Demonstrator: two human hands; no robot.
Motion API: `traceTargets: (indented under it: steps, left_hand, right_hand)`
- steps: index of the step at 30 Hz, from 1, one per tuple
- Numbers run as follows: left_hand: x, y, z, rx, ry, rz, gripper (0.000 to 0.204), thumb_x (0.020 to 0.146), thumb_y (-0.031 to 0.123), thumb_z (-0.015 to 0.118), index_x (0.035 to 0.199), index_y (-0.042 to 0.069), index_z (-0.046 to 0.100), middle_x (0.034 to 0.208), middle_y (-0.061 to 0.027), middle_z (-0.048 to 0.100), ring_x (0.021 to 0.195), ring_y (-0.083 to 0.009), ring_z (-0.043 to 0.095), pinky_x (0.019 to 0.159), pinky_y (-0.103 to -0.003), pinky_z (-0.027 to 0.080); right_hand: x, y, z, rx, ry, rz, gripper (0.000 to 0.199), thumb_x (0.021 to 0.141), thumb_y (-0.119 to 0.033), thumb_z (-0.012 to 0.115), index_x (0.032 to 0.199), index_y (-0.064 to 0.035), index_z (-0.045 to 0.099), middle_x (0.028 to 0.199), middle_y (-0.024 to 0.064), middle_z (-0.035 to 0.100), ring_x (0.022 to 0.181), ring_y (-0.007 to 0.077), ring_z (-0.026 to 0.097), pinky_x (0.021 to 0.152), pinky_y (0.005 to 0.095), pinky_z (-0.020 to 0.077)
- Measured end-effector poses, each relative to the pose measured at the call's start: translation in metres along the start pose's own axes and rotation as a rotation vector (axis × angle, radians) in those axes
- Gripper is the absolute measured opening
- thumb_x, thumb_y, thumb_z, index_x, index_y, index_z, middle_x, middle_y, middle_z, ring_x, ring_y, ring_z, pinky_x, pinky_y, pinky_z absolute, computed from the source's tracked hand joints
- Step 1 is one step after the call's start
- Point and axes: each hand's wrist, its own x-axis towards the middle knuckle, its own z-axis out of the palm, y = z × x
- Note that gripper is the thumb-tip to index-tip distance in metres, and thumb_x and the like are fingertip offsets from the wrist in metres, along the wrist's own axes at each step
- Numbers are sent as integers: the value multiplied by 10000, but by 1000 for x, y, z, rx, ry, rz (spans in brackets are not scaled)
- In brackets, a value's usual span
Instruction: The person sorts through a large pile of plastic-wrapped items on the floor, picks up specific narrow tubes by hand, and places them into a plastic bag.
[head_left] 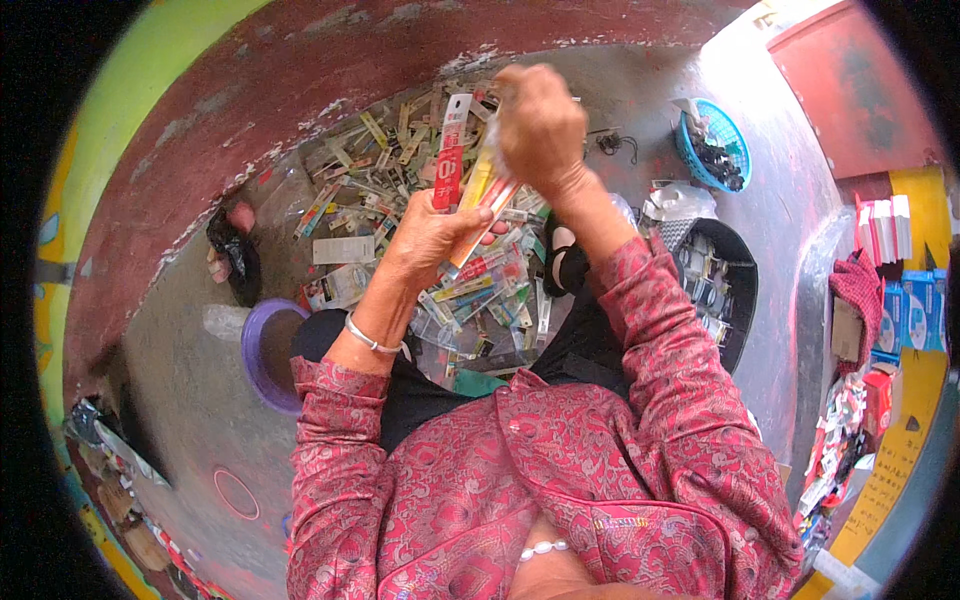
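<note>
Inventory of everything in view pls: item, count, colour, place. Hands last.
Long slim packages: a few, red-white and yellow, in left hand
Package pile: too many to count, mixed colours, floor ahead
Basket: one, blue, upper right
Tub: one, black, right of the legs
Basin: one, purple, left of the legs
Plastic bag: one, black, floor left
Ring: one, pinkish, floor lower left
Cloth: one, red, right
Boxes: count unclear, blue, right edge
Left hand: one, bare, gripping packages
Right hand: one, bare, blurred, at packages' upper end
</note>
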Motion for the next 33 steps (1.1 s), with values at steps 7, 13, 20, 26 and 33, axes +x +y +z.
traceTargets:
  steps: [7,13,20,26,33]
  left_hand:
    - [-6,16,-10,-203,17,15,295,785,69,589,1034,-69,512,874,-169,615,736,-188,630,604,-221,514]
    - [-3,9,-12,-352,-32,42,320,809,80,561,1081,-71,485,875,-177,616,725,-178,622,621,-227,514]
    - [6,7,-4,-202,-62,89,391,812,167,579,1142,-2,454,981,-115,584,823,-204,613,732,-288,509]
    - [9,-2,-9,-158,-18,181,392,783,185,612,1113,21,480,957,-69,578,809,-174,594,722,-292,497]
    - [22,-13,6,-319,-46,179,261,728,99,630,957,-14,580,759,-115,625,628,-184,616,592,-309,512]
  right_hand:
    - [2,86,-29,155,-15,725,221,803,-221,546,966,-76,587,741,77,603,679,184,578,598,353,471]
    - [-7,36,-17,1418,-808,735,385,847,-309,536,1041,23,545,875,19,597,675,74,558,547,202,450]
    - [0,8,-19,1127,-725,1001,149,760,-178,642,762,-31,617,692,1,589,580,55,513,510,208,409]
    - [2,0,-10,707,-760,815,218,686,-251,687,680,-40,630,641,8,571,596,90,491,545,258,400]
    - [-6,25,-15,999,-593,1089,280,800,-235,580,969,-12,570,811,57,603,647,115,564,549,214,431]
